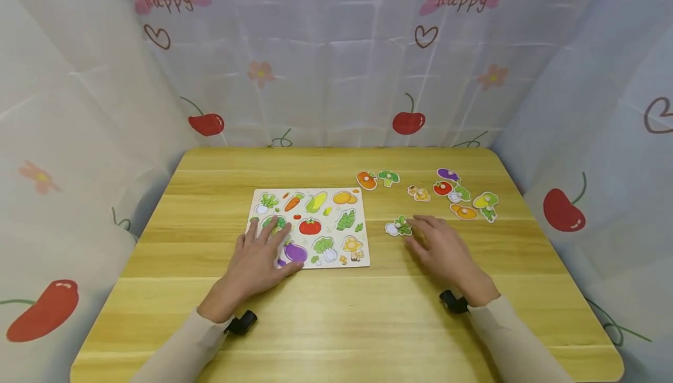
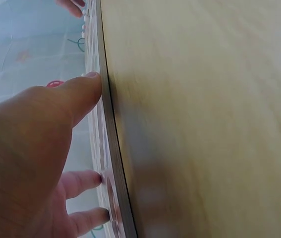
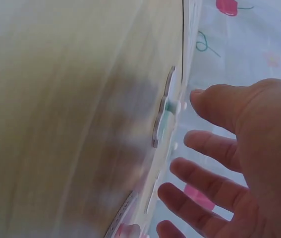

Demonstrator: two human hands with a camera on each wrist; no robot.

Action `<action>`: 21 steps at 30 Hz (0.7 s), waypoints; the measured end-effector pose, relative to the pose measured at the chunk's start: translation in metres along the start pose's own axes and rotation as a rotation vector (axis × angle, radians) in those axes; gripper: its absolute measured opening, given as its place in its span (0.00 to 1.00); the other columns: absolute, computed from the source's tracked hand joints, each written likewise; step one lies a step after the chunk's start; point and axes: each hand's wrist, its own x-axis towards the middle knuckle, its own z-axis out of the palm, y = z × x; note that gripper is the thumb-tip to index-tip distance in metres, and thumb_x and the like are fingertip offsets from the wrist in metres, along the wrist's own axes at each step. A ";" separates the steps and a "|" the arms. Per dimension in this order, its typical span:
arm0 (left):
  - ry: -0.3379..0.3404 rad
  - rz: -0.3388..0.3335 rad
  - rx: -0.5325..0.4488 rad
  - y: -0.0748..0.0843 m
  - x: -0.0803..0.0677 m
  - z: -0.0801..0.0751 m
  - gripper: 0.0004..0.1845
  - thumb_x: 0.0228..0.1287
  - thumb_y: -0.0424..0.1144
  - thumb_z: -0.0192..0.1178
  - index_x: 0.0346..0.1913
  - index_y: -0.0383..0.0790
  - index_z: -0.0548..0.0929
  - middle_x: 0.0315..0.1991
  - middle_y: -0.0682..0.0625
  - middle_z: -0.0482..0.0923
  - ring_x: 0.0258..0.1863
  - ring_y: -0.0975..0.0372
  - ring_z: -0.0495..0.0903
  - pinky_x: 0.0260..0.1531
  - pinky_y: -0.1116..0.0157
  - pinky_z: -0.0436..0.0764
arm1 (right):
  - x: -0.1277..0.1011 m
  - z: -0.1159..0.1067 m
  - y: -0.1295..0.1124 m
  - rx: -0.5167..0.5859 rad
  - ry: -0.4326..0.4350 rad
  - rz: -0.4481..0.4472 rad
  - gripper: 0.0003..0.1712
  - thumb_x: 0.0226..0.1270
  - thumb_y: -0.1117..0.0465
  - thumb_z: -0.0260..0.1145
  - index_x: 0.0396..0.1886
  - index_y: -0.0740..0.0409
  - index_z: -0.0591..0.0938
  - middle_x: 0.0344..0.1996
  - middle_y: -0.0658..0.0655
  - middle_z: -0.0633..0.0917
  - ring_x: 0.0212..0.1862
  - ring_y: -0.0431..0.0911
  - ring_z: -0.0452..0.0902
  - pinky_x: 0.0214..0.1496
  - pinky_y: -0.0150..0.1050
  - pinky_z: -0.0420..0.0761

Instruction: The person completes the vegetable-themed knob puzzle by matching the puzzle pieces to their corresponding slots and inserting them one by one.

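A white vegetable puzzle board (image 1: pixel 310 196) lies flat on the wooden table (image 1: pixel 336 313). My left hand (image 1: pixel 263 254) rests flat on the board's lower left part, fingers straight; in the left wrist view the thumb (image 2: pixel 76 96) touches the board's edge (image 2: pixel 111 148). My right hand (image 1: pixel 441 246) hovers open just right of a loose white-and-green radish piece (image 1: pixel 398 227), its fingers spread near the radish piece (image 3: pixel 164 119) in the right wrist view. It holds nothing.
Several loose vegetable pieces lie at the back right: an orange pepper (image 1: pixel 366 180), broccoli (image 1: pixel 389 177), an eggplant (image 1: pixel 447 174), a tomato (image 1: pixel 443 187) and others. Printed curtains (image 1: pixel 336 50) enclose the table on three sides.
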 end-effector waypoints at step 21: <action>0.026 0.053 -0.111 -0.018 -0.001 -0.011 0.52 0.70 0.66 0.80 0.89 0.47 0.75 0.94 0.35 0.62 0.91 0.30 0.62 0.83 0.23 0.68 | 0.039 0.016 -0.008 0.106 -0.025 0.124 0.11 0.78 0.59 0.83 0.49 0.63 0.95 0.39 0.60 0.86 0.38 0.47 0.78 0.41 0.40 0.78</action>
